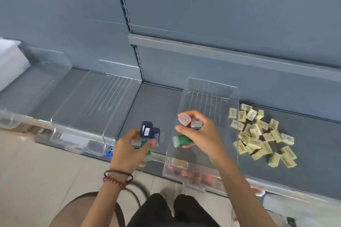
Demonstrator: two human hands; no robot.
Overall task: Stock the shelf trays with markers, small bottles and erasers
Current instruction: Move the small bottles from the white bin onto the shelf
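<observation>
**A:** In the head view, what is being held?

**B:** Several bottles are being clutched in the left grip, with the fingers curled round them, just in front of the shelf. More are being pinched in the right grip, above the tray. A green bottle is being carried lowest there, against the thumb.

**A:** How is this step best being done?

**B:** By the look of it, the bottles are being brought to the tray for setting down. They are probably best being lowered a few at a time onto the tray floor, caps all one way, so that none is being dropped or sent rolling.

**A:** And the materials?

**B:** The tray is being shown as clear, hard plastic with a ribbed floor and a raised back wall. The bottles are being shown as small, smooth and flattish, blue, green or red, with pale caps. The erasers, cream wrapped blocks, are lying heaped on the shelf just right of the tray.
</observation>
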